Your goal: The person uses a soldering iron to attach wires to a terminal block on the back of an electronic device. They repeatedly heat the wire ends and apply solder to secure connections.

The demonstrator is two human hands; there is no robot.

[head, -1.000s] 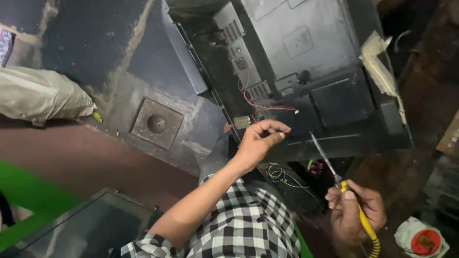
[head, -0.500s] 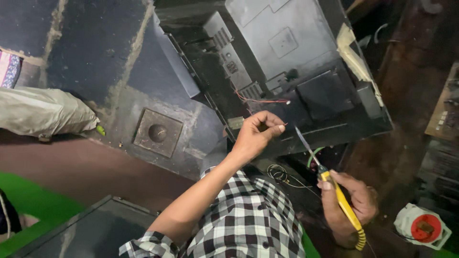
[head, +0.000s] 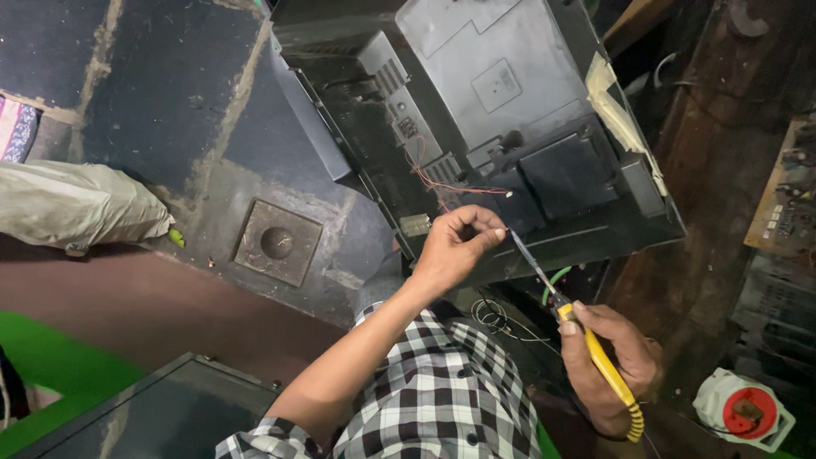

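You are looking down at your two hands working against the back of one large black casing (head: 501,85), which is lying tilted across the upper middle of the view. Your left hand (head: 455,246) is reaching up to the casing's lower edge with fingers pinched together; what they are pinching is too small to tell. One thin red wire (head: 450,185) is looping out of the casing just above those fingers.

Your right hand (head: 608,365) is clenching around one soldering iron (head: 586,340) with a yellow handle. Its slim metal shaft is slanting up and left, and its tip is meeting the pinched fingertips of your left hand. A coiled yellow cord is hanging from the handle's end below your wrist.

Your checked black-and-white shirt (head: 442,399) is filling the lower middle. One small coil of thin wire (head: 493,316) is lying between your hands, just under the casing.

The floor (head: 170,93) is dark, worn stone with pale cracks and one square drain plate (head: 277,242) set into it. One pale bundled bag (head: 76,204) is lying at the left. One dark glass panel (head: 153,408) is sitting at the lower left beside a green strip. One white-and-red round thing (head: 745,412) is sitting at the lower right, and one circuit board (head: 786,200) is leaning at the right edge.
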